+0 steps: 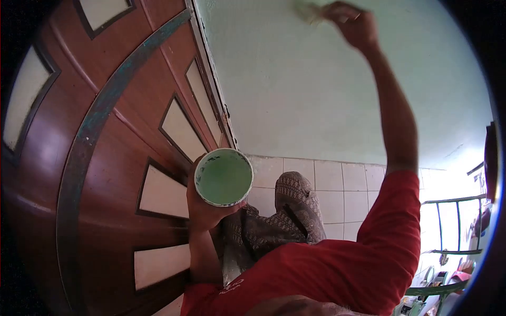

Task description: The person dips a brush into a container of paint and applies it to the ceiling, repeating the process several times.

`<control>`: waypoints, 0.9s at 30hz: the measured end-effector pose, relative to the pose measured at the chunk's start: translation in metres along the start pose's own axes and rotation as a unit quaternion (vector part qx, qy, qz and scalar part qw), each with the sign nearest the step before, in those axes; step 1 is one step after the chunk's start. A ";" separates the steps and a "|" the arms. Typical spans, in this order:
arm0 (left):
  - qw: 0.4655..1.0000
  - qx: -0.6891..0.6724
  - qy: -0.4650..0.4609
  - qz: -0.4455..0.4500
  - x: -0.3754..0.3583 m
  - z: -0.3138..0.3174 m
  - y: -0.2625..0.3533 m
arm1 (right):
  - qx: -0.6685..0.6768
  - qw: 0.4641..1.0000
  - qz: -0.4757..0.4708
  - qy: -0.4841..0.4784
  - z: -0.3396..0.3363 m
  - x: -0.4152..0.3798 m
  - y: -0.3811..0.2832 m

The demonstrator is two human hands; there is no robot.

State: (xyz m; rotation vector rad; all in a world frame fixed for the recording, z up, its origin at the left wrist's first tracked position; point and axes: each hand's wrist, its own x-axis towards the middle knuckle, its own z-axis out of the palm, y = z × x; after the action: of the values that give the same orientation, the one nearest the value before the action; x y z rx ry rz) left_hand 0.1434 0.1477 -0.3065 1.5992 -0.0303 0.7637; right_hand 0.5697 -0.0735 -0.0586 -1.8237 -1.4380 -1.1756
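Note:
My left hand is wrapped round a round container of pale green liquid, held upright beside the brown door; dark smudges mark its rim. Raised high at the top of the view, my right hand is closed round a brush, blurred by motion. The brush is at the pale green wall; whether its bristles touch the surface cannot be made out.
A brown door with pale panels and a curved dark band fills the left side. White tiles run below the painted wall. Green metal railing and assorted items stand at the right.

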 end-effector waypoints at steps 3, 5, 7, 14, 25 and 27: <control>1.000 -0.002 0.003 -0.016 0.000 0.003 0.001 | -0.116 0.981 0.037 0.154 -0.050 0.048 -0.053; 0.999 -0.030 0.000 -0.032 -0.001 0.009 0.001 | -0.229 0.942 -0.048 0.242 -0.053 0.043 -0.042; 1.000 -0.013 -0.003 -0.024 0.000 0.014 0.001 | -0.343 0.918 0.023 0.197 -0.018 0.007 -0.005; 0.998 -0.044 -0.013 -0.039 0.003 0.004 -0.003 | -0.157 0.985 -0.061 -0.037 0.160 -0.169 -0.106; 0.998 -0.016 0.001 -0.060 -0.008 -0.001 0.001 | -0.121 0.987 0.101 -0.022 0.013 -0.027 -0.026; 0.997 -0.030 0.008 -0.068 -0.009 0.002 0.001 | -0.415 0.894 0.148 0.082 -0.039 0.026 0.020</control>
State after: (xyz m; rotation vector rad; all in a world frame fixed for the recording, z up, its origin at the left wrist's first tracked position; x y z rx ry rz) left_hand 0.1368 0.1416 -0.3100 1.5209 0.0664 0.6641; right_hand 0.5783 -0.0985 -0.0156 -2.2847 -0.5219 -1.8895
